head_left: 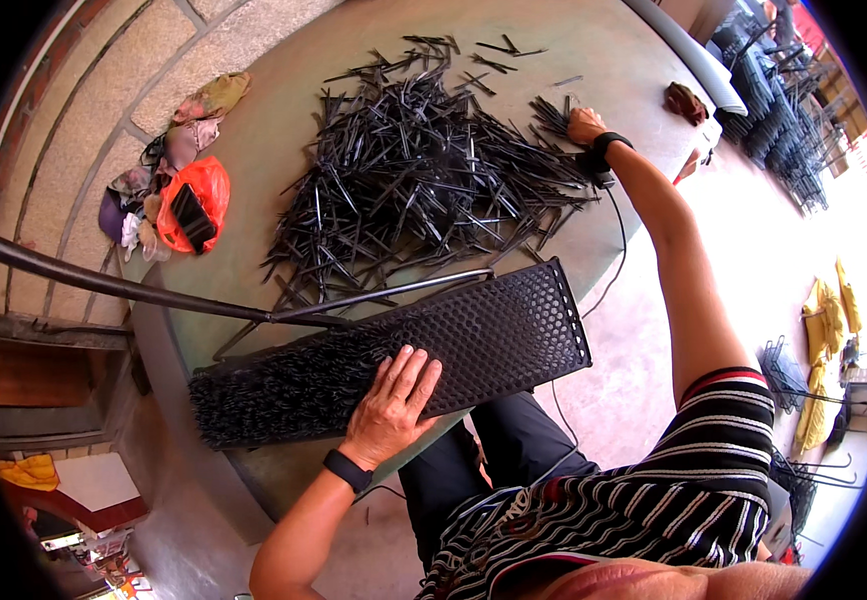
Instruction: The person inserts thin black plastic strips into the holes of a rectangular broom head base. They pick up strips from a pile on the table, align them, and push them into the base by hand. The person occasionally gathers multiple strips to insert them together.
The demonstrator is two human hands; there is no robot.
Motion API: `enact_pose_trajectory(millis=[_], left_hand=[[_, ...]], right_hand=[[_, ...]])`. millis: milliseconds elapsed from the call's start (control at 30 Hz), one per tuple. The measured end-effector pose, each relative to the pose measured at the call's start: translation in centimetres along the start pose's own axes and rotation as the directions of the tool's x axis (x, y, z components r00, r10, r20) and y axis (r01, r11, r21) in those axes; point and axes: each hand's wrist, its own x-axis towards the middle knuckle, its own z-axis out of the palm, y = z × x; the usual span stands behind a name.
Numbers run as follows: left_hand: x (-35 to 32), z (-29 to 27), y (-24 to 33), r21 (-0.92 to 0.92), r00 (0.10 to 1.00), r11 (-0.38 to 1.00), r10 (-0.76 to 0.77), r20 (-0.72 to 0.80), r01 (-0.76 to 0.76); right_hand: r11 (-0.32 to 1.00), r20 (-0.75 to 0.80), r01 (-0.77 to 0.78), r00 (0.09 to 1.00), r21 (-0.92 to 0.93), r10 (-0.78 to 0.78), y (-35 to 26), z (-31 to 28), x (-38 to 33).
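Note:
A long black honeycomb panel (514, 330) lies slanted at the near side of the table. Its left half is covered with upright black bristles (284, 385); the right half shows bare holes. My left hand (394, 400) rests on the panel where the bristles end, fingers stretched out and nothing in them. Beyond the panel spreads a heap of loose black plastic strips (414, 180). At the table's right side my right hand (586, 125) is closed round a small bunch of black strips (551, 116), whose ends stick out leftward from its fingers.
A black metal rod (154, 290) crosses above the table's left side, with a thinner metal bar along the panel. An orange bag (216, 190) with a dark phone (192, 217) and cloths lie by the wall. A brown rag (686, 103) sits far right. A cord hangs off the table's right edge.

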Motion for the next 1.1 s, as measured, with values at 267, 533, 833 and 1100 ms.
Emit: enact_pose_trajectory(millis=[267, 533, 833, 1100], left_hand=[[-0.2, 0.0, 0.1, -0.003, 1.0, 1.0, -0.009, -0.001, 0.009], [-0.1, 0.0, 0.0, 0.025, 0.998, 0.999, 0.026, -0.051, -0.025], [-0.1, 0.1, 0.3, 0.057, 0.997, 0.998, 0.039, -0.074, -0.035], [-0.2, 0.1, 0.3, 0.045, 0.997, 0.998, 0.043, -0.067, -0.04]], right_hand=[[0.854, 0.256, 0.447, 0.822, 0.265, -0.509, -8.4, -2.7, -3.8], [0.899, 0.116, 0.411, 0.896, 0.152, -0.429, -3.7, -9.0, -7.1], [0.445, -0.108, 0.895, 0.445, 0.022, -0.889, -6.8, -5.6, -19.3], [0.05, -0.026, 0.992, 0.047, -0.12, -0.999, -6.3, -1.7, -20.0]])
